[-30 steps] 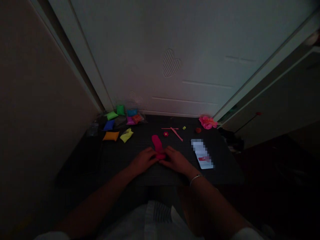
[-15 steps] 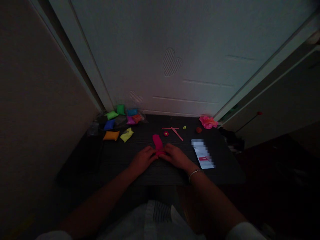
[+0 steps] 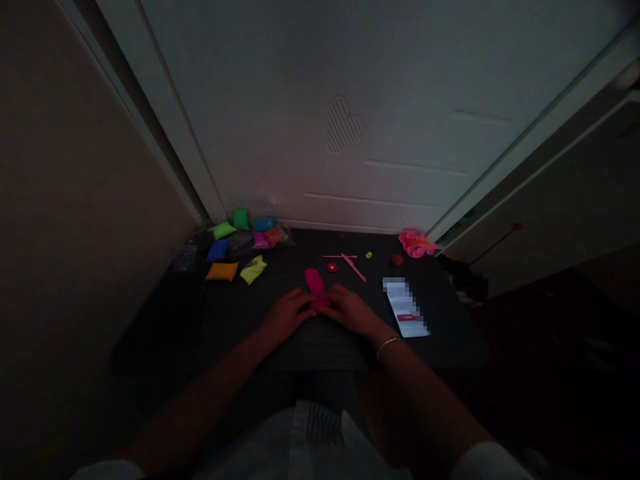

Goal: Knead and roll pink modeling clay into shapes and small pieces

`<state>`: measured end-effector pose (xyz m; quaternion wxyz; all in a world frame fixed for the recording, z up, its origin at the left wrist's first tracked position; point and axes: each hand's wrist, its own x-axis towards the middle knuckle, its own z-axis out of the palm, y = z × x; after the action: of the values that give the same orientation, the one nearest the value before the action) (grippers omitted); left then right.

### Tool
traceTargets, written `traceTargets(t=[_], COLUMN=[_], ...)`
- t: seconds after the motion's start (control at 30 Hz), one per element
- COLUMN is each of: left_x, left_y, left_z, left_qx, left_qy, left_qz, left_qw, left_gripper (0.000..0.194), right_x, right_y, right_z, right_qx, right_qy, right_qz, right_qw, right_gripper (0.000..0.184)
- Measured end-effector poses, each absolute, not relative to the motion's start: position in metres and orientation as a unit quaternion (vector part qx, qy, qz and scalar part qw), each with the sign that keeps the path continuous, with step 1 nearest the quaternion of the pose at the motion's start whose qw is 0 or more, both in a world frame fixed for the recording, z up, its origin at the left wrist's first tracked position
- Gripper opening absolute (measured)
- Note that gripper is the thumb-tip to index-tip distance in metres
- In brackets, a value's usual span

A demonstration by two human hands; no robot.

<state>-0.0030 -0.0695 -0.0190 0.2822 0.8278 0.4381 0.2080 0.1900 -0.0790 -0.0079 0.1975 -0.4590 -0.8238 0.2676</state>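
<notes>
Centrally, just below mid-frame, a magenta strip (image 3: 314, 282) lies on the dark table (image 3: 300, 350); its near end is bunched into a thicker lump between the two hands. Left hand (image 3: 287, 315): fingers bent, thumb and fingertips nearly together on the lump's left side. Right hand (image 3: 353, 311): a like half-curled pose, thumb and fingertips pinching the lump's right side. How hard either presses, cannot tell. Bracelet (image 3: 387, 345) on the right wrist.

Above and right of the strip, near centre: small magenta flower (image 3: 332, 267) with pale middle, then a thin pink stick (image 3: 333, 257) and a broader pink tool (image 3: 355, 269), crossing or meeting at one end. Further right, a tiny yellow-green bit (image 3: 369, 255), a reddish-brown ball (image 3: 397, 260), and a frilly pink piece (image 3: 417, 244) at the table's far corner. Lit phone (image 3: 404, 308) right of the right hand, screen partly pixelated.

Centre left: orange packet (image 3: 222, 271) beside yellow packet (image 3: 254, 270); blue packet (image 3: 218, 250) and other coloured packets behind.
</notes>
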Motion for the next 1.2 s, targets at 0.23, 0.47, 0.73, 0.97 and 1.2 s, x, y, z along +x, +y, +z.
traceTargets(t=[0.23, 0.47, 0.73, 0.97, 1.2], left_x=[-0.001, -0.001, 0.000, 0.000, 0.000], left_y=[-0.062, -0.060, -0.058, -0.051, -0.055], left_z=[-0.015, -0.014, -0.013, -0.013, -0.022], left_qx=[0.839, 0.833, 0.834, 0.845, 0.824], left_qy=[0.434, 0.431, 0.435, 0.431, 0.435], left_qz=[0.180, 0.190, 0.184, 0.160, 0.228], left_qw=[0.275, 0.291, 0.285, 0.271, 0.283], left_gripper=[0.023, 0.026, 0.022, 0.027, 0.030], right_x=[0.189, 0.188, 0.189, 0.189, 0.189], right_y=[-0.082, -0.078, -0.073, -0.072, -0.068], right_z=[-0.008, -0.011, -0.010, -0.012, -0.013], right_qx=[-0.472, -0.479, -0.481, -0.490, -0.491], right_qy=[-0.821, -0.815, -0.821, -0.814, -0.813], right_qz=[0.252, 0.253, 0.244, 0.236, 0.233], right_qw=[0.201, 0.204, 0.188, 0.204, 0.208], right_gripper=[0.028, 0.025, 0.028, 0.023, 0.022])
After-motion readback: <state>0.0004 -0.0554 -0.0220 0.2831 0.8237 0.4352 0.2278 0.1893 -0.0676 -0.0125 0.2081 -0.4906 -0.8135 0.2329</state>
